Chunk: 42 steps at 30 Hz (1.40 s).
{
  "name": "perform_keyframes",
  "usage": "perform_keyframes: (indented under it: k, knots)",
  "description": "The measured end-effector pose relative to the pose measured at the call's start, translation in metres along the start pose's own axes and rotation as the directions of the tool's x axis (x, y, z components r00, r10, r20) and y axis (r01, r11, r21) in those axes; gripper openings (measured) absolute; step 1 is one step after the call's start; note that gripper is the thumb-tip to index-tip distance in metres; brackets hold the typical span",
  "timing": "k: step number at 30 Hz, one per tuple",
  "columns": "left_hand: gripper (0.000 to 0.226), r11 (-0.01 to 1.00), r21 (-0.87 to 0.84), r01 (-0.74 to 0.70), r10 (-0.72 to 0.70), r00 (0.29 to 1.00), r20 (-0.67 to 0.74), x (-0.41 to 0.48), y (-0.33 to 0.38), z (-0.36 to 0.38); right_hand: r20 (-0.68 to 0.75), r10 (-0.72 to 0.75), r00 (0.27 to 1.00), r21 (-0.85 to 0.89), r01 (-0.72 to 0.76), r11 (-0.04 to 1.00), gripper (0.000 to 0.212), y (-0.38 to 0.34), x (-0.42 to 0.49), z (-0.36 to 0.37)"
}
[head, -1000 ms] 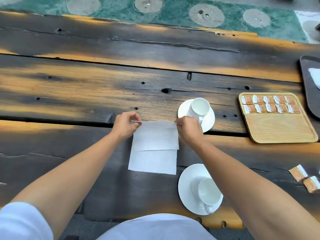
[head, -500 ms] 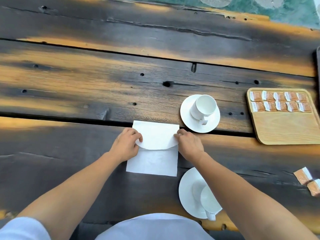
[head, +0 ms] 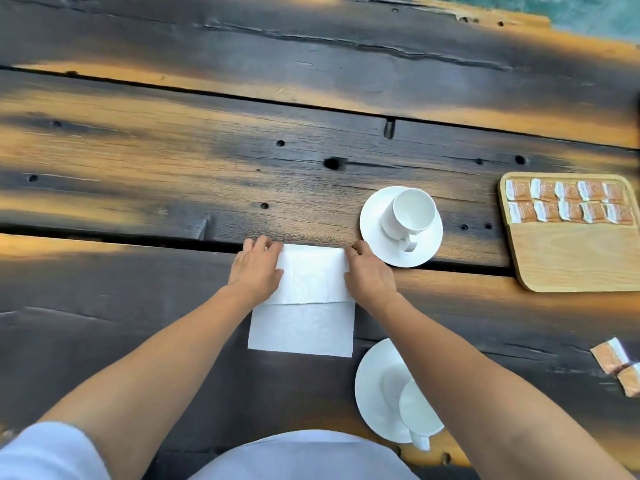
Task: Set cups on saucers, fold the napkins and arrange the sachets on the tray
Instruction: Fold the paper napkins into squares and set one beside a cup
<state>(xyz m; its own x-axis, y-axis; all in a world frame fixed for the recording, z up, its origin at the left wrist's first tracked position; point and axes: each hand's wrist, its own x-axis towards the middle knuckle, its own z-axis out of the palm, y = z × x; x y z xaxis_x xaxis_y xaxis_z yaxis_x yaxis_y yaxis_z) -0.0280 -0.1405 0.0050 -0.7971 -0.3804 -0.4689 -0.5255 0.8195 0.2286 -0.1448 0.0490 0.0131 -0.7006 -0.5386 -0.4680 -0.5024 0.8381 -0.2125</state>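
Observation:
A folded white napkin [head: 311,275] lies flat on the dark wooden table, on top of a second white napkin [head: 301,330] that sticks out toward me. My left hand [head: 256,268] holds its left side at the far corner. My right hand [head: 369,275] holds the right side the same way. One white cup [head: 414,211] stands on a saucer [head: 377,244] just right of my right hand. Another cup [head: 415,410] sits on a saucer [head: 372,382] near my body, partly behind my right forearm. Orange sachets [head: 568,202] lie in two rows on the wooden tray [head: 571,261].
Two loose orange sachets [head: 613,356] lie on the table at the right edge, below the tray. Gaps run between the table's planks [head: 138,150]. A green patterned surface [head: 595,12] shows beyond the table's far edge.
The napkin's far edge was lifted, brought toward me and then laid flat; the folded napkin now lies pressed down with both hands at its far corners. The view has tilted downward.

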Motion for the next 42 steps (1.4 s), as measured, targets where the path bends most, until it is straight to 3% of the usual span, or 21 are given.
perform_keyframes:
  k: [4, 8, 11, 13, 15, 17, 19, 22, 25, 32, 37, 42]
  knots:
    - [0.051, 0.999, -0.047, 0.026, -0.028, 0.999, -0.041, 0.004, -0.001, 0.006, -0.020, 0.004, 1.000, -0.016, -0.005, 1.000, 0.032, -0.002, 0.003, 0.005]
    - [0.028, 0.995, -0.096, 0.008, -0.016, 0.996, -0.083, 0.005, -0.005, 0.003, -0.039, 0.021, 0.999, 0.042, -0.019, 0.999, 0.030, -0.001, 0.007, 0.009]
    - [0.012, 0.932, -0.360, 0.047, -0.072, 0.996, -0.057, 0.001, -0.006, -0.001, -0.053, 0.043, 0.998, 0.136, -0.036, 0.990, 0.029, 0.003, 0.009, 0.012]
    - [0.020, 0.754, -0.632, 0.180, -0.157, 0.983, 0.093, -0.006, -0.007, 0.001, -0.055, 0.043, 0.998, 0.213, -0.031, 0.976, 0.024, 0.007, 0.008, 0.013]
    - [0.022, 0.489, -0.798, 0.352, -0.179, 0.936, 0.304, -0.017, -0.008, 0.003, -0.079, 0.039, 0.996, 0.328, -0.011, 0.945, 0.007, 0.007, 0.006, 0.011]
    - [0.019, 0.311, -0.822, 0.476, -0.149, 0.879, 0.452, -0.030, -0.011, 0.007, -0.063, 0.068, 0.996, 0.494, -0.029, 0.869, 0.014, 0.004, 0.003, 0.003]
    - [0.012, 0.186, -0.802, 0.568, -0.092, 0.823, 0.561, -0.041, -0.017, 0.011, -0.007, 0.129, 0.992, 0.645, -0.094, 0.758, 0.008, 0.000, 0.003, -0.004]
    - [0.020, 0.107, -0.710, 0.696, 0.050, 0.710, 0.703, -0.059, -0.021, 0.023, 0.014, 0.138, 0.990, 0.714, -0.106, 0.692, 0.007, -0.004, 0.003, -0.009]
    - [0.029, 0.115, -0.661, 0.742, 0.070, 0.657, 0.750, -0.075, -0.018, 0.040, 0.005, 0.083, 0.997, 0.681, -0.064, 0.730, 0.012, -0.011, 0.000, -0.010]
    - [0.021, 0.149, -0.701, 0.697, -0.118, 0.716, 0.688, -0.083, 0.002, 0.053, -0.095, -0.014, 0.995, 0.482, 0.059, 0.874, 0.015, -0.033, -0.029, -0.019]
    - [0.029, -0.042, -0.682, 0.730, -0.069, 0.678, 0.731, -0.087, 0.008, 0.047, -0.189, -0.120, 0.975, 0.362, 0.183, 0.914, 0.015, -0.061, -0.078, -0.001]
    - [0.052, -0.206, -0.645, 0.735, -0.018, 0.657, 0.754, -0.088, 0.008, 0.048, -0.143, -0.174, 0.974, 0.227, 0.204, 0.952, 0.023, -0.075, -0.106, 0.040]
